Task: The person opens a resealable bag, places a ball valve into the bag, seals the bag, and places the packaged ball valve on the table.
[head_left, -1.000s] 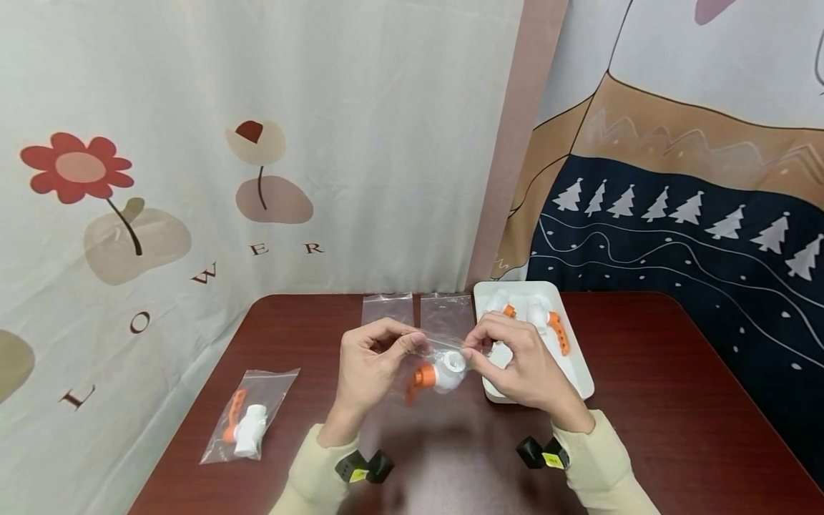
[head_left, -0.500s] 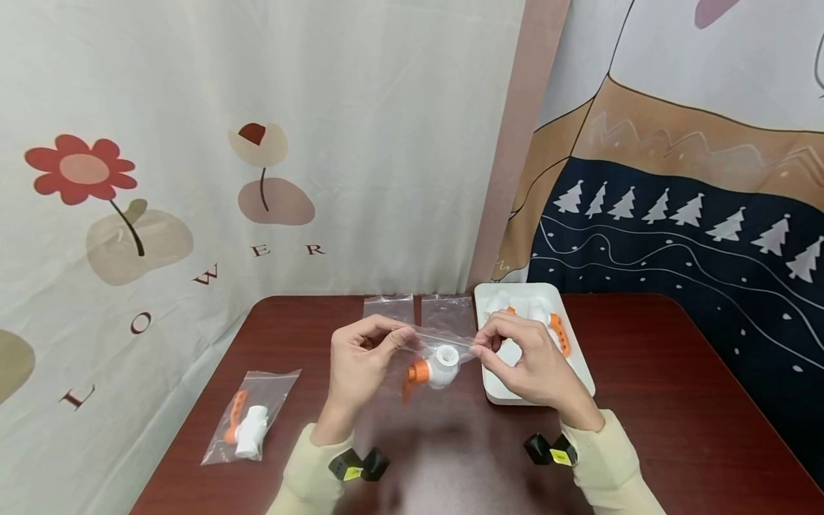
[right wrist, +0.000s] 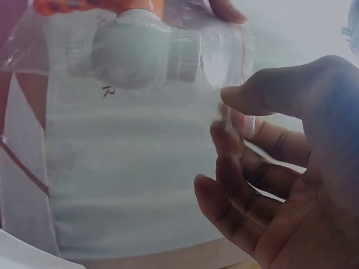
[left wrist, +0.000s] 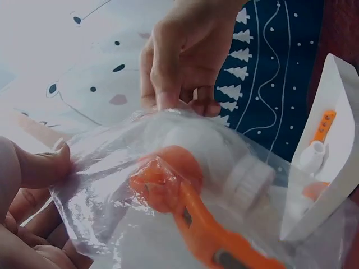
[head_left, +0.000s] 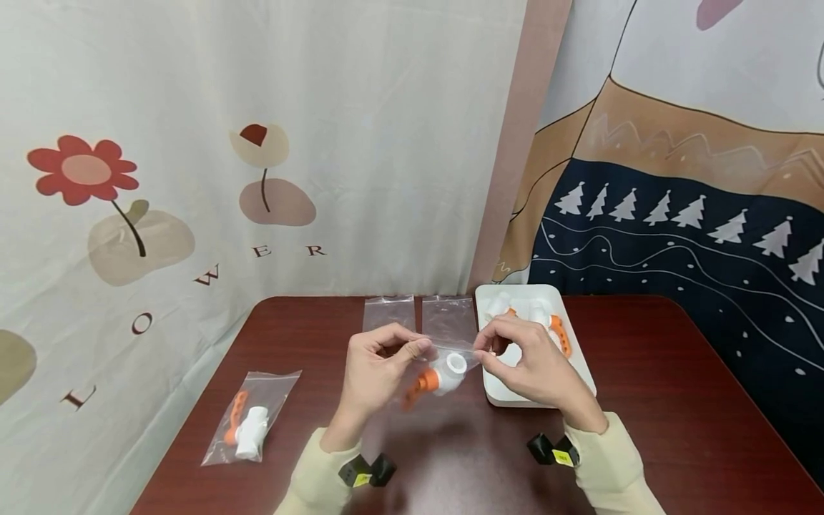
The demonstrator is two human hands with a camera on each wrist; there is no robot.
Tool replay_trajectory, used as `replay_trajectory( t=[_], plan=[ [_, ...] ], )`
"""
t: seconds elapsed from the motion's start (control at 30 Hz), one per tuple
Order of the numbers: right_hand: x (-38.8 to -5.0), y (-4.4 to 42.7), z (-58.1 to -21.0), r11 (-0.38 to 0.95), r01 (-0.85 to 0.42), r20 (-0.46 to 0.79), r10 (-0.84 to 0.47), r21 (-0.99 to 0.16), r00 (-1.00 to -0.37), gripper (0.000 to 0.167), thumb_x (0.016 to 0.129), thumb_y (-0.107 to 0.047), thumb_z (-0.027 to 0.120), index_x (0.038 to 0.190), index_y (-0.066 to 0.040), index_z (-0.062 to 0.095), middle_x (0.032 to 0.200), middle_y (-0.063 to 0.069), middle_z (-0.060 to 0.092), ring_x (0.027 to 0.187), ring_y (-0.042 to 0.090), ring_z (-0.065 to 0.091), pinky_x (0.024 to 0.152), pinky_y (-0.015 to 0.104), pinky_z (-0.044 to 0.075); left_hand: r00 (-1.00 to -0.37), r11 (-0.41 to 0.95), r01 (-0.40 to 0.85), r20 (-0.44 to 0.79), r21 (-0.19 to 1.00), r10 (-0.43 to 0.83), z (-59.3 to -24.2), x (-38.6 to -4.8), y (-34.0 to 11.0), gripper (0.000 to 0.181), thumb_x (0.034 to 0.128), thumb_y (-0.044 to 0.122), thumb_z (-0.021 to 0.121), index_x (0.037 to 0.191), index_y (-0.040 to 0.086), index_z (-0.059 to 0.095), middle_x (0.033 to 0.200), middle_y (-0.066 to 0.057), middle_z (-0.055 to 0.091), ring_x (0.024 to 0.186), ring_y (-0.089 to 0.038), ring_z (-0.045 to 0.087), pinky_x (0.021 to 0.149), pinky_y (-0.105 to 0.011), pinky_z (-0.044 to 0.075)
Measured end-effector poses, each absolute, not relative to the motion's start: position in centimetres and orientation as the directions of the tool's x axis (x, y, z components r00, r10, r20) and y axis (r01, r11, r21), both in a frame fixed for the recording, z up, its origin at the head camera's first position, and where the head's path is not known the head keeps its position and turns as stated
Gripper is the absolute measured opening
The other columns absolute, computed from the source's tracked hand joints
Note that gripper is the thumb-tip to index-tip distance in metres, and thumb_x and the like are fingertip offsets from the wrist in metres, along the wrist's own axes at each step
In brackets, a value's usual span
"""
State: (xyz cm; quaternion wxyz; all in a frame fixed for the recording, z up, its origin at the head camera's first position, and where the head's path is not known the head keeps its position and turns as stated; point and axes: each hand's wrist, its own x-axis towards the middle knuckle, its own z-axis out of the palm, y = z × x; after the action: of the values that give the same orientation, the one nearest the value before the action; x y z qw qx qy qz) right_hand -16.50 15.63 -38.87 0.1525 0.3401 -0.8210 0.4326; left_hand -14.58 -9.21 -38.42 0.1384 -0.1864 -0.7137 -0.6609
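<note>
Left hand (head_left: 380, 368) and right hand (head_left: 524, 357) pinch a clear bag (left wrist: 101, 196) by opposite ends of its top edge. Inside it, above the counter (head_left: 644, 408), hangs a white valve (head_left: 445, 378) with an orange handle (left wrist: 210, 232). Beyond lie two flat bags (head_left: 447, 315) and, near the right hand, a white tray (head_left: 575, 375) holding more valves (head_left: 561, 336). Another bagged valve (head_left: 251, 433) lies far left.

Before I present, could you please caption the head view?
Left hand and right hand pinch a clear zip bag holding an orange-handled ball valve.

Your clear bag (left wrist: 101, 193), up above the table (head_left: 309, 400)
Inside, your white tap (head_left: 448, 377) tilts, orange handle (head_left: 421, 386) low.
</note>
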Motion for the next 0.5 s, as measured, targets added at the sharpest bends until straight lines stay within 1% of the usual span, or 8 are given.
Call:
replay_trajectory(
  t=[0.1, 0.17, 0.3, 0.4, 0.5],
  plan=[
    [-16.4, 15.0, -39.1, 0.348, -0.702, 0.543, -0.454, -0.622, -0.706, 0.023, 0.088, -0.005, 0.077, 0.091, -0.026, 0.070, 0.081, -0.014, 0.061, 0.076, 0.008, 0.057, 0.069, 0.023, 0.052, -0.885, 0.086, 0.462, 0.454, 0.882, 0.101, -38.7, -14.4, -8.7, 0.010, 0.0860, 0.008, 0.082, 0.085, -0.001, 0.078, 0.077, -0.016, 0.077, 0.063, -0.014, 0.071, 0.056, -0.023, 0.056],
    [-16.3, 14.5, -39.1, 0.313, -0.724, 0.561, -0.471, -0.615, -0.680, 0.021, 0.089, -0.005, 0.077, 0.091, -0.025, 0.070, 0.080, -0.014, 0.061, 0.077, 0.006, 0.056, 0.069, 0.024, 0.052, -0.879, 0.104, 0.473, 0.461, 0.875, 0.119, -38.9, -14.4, -8.4, 0.009, 0.0862, 0.010, 0.082, 0.084, 0.002, 0.079, 0.077, -0.014, 0.077, 0.061, -0.014, 0.070, 0.055, -0.023, 0.056],
    [-15.9, 13.6, -39.1, 0.271, -0.746, 0.585, -0.483, -0.608, -0.652, 0.019, 0.090, -0.006, 0.076, 0.092, -0.024, 0.070, 0.082, -0.013, 0.062, 0.079, 0.004, 0.056, 0.070, 0.023, 0.052, -0.872, 0.142, 0.486, 0.467, 0.862, 0.147, -39.1, -14.1, -7.8, 0.007, 0.0860, 0.015, 0.084, 0.083, 0.010, 0.080, 0.077, -0.006, 0.078, 0.059, -0.018, 0.069, 0.053, -0.023, 0.056],
    [-15.5, 13.3, -38.9, 0.259, -0.755, 0.602, -0.473, -0.602, -0.643, 0.018, 0.092, -0.007, 0.075, 0.094, -0.023, 0.071, 0.082, -0.011, 0.062, 0.078, 0.004, 0.056, 0.069, 0.023, 0.053, -0.876, 0.144, 0.478, 0.457, 0.867, 0.156, -39.2, -13.9, -7.3, 0.009, 0.0862, 0.018, 0.084, 0.083, 0.011, 0.080, 0.077, -0.005, 0.079, 0.060, -0.021, 0.071, 0.054, -0.025, 0.058],
    [-15.4, 13.2, -38.9, 0.251, -0.763, 0.621, -0.459, -0.595, -0.635, 0.016, 0.093, -0.007, 0.075, 0.095, -0.022, 0.071, 0.081, -0.010, 0.063, 0.077, 0.004, 0.056, 0.068, 0.024, 0.053, -0.882, 0.140, 0.466, 0.447, 0.874, 0.147, -39.2, -13.8, -7.1, 0.010, 0.0864, 0.019, 0.084, 0.084, 0.010, 0.080, 0.078, -0.006, 0.079, 0.061, -0.021, 0.072, 0.056, -0.026, 0.059]
  ],
)
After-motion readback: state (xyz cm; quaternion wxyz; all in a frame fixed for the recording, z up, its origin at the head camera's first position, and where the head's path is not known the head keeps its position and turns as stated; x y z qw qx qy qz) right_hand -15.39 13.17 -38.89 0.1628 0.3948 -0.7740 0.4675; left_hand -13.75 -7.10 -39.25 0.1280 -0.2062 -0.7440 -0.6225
